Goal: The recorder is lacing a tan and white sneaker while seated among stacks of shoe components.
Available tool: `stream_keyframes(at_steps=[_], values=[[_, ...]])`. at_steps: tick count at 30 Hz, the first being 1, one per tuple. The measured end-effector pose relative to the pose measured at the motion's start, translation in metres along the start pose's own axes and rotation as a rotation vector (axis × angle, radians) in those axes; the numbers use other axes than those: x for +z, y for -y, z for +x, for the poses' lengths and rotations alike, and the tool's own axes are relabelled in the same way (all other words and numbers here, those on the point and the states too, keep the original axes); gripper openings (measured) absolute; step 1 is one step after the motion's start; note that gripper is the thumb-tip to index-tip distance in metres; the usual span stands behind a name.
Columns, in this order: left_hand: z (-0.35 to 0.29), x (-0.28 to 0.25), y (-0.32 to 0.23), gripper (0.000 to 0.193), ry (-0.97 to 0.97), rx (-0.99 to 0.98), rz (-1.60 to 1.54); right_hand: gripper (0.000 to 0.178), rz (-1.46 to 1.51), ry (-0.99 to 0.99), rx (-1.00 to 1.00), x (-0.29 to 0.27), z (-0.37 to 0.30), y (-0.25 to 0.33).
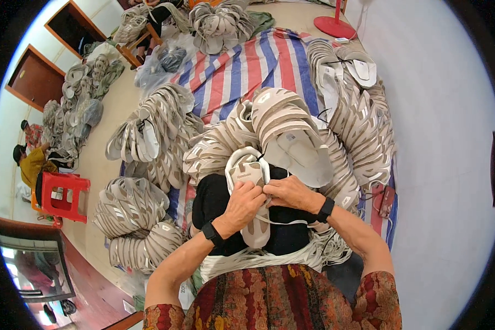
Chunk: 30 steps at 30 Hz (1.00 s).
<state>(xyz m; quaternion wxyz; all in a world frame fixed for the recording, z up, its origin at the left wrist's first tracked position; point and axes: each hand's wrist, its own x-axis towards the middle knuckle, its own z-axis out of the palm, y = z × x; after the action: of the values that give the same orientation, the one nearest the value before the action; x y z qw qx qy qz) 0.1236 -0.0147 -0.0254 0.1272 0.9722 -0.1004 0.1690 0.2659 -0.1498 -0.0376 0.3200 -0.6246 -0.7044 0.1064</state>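
Note:
A beige and white shoe upper (256, 235) lies across my lap, its toe toward me and its tongue (247, 174) pointing away. My left hand (244, 205) is closed on the left side of its lacing area. From the right, my right hand (292, 193) meets it in a closed pinch at the upper's other edge; what sits between those fingertips is hidden. A white shoelace (289, 223) runs loosely from the upper toward the right, below my right hand. More loose white laces (231, 265) lie in a bundle across my lap, close to my body.
Nested stacks of similar uppers surround me: one just ahead (283, 113), others at left (132, 203) and right (363, 124). A striped tarp (247, 66) covers the floor. A white wall (440, 165) stands at right. Beyond a red stool (66, 195), people sit at far left.

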Motion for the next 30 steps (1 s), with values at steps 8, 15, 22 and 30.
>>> stream_keyframes(at_steps=[8,15,22,30], values=[[-0.014,-0.05,0.015,0.002,0.218,-0.234,0.549,0.022,0.418,0.143,0.261,-0.022,0.014,-0.007],[-0.217,-0.175,0.165,0.008,-0.171,-0.836,0.662,0.015,0.47,-0.07,0.518,-0.036,0.0,-0.056],[-0.106,-0.063,0.072,0.02,-0.24,-0.721,-0.254,0.037,-0.307,-0.398,0.051,-0.024,-0.029,0.046],[-0.047,-0.033,0.036,0.019,0.066,-0.595,-0.484,0.046,0.597,-0.115,0.523,-0.01,-0.03,0.125]])
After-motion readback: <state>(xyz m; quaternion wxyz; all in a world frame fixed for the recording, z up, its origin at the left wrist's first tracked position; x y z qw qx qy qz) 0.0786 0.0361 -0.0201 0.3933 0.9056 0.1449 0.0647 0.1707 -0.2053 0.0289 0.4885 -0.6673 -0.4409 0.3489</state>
